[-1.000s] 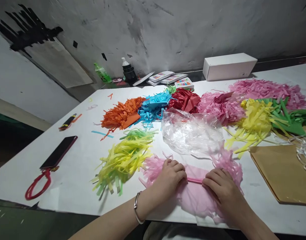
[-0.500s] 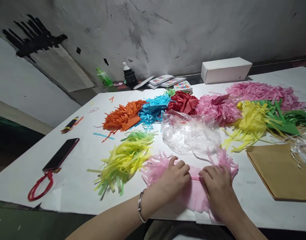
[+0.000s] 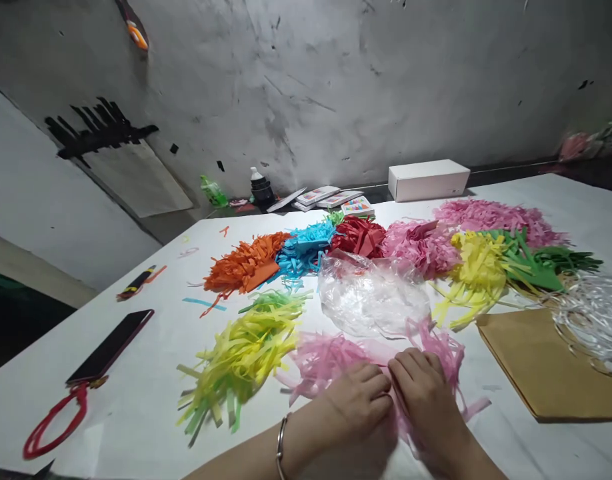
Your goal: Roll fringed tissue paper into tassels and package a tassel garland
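Both hands at work nr the front of a white-topped table (image 3: 146, 407): L hand (image 3: 356, 400) and R hand (image 3: 426, 393), close together w/ fingers curled, appear to grip the midsection of a pink fringed paper (image 3: 331, 357); thumbs mostly hidden, so exact pinch can't be told. The paper lies on the table under them, fringe fanned out on both sides. Step in hand, by the look of it: bunching the plain middle into a narrow roll. Next move prob. calls for a firm, even squeeze along that middle, w/o tearing thin paper. Room: yellow-green fringe (image 3: 251, 350) lies just L of the pink; a clear plastic bag (image 3: 373, 297) sits just beyond, leaving little space fwd. To R, bare tabletop runs to a brown paper stack (image 3: 521, 367), w/ white cord (image 3: 591, 320) partly on top. More open room far L, around a phone (image 3: 111, 347) nr the table's L edge.
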Demonstrator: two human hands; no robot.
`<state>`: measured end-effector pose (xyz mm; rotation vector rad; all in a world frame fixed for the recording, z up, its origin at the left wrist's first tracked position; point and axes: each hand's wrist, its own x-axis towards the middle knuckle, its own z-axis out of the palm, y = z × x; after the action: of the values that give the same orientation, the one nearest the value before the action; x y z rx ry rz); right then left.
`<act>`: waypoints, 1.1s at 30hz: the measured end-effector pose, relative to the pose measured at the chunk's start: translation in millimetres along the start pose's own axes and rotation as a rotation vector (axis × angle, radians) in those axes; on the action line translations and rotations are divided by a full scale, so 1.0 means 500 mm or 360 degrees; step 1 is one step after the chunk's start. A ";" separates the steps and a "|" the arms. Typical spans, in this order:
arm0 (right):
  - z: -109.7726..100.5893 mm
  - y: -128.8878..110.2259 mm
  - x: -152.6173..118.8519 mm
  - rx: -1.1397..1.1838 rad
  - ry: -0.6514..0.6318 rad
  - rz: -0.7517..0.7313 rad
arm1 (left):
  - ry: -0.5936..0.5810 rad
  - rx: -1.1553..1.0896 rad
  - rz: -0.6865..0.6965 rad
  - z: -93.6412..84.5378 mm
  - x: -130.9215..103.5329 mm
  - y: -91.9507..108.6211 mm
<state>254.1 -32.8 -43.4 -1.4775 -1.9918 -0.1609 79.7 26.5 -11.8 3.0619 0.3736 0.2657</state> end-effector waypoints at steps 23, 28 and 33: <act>-0.135 0.078 0.068 -0.0047 0.0487 -0.0589 | 0.0637 -0.0843 -0.0549 -0.097 -0.015 0.033; -0.119 0.046 0.097 0.0115 0.0459 -0.0765 | 0.0520 -0.1521 -0.0895 -0.164 0.033 0.006; -0.091 0.025 0.109 0.0473 0.0544 -0.0538 | 0.0307 -0.2631 -0.1281 -0.105 0.053 -0.043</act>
<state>275.5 -4.6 19.6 -0.8582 -1.8711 -0.2320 90.8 54.9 42.6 1.1638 0.7833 0.4654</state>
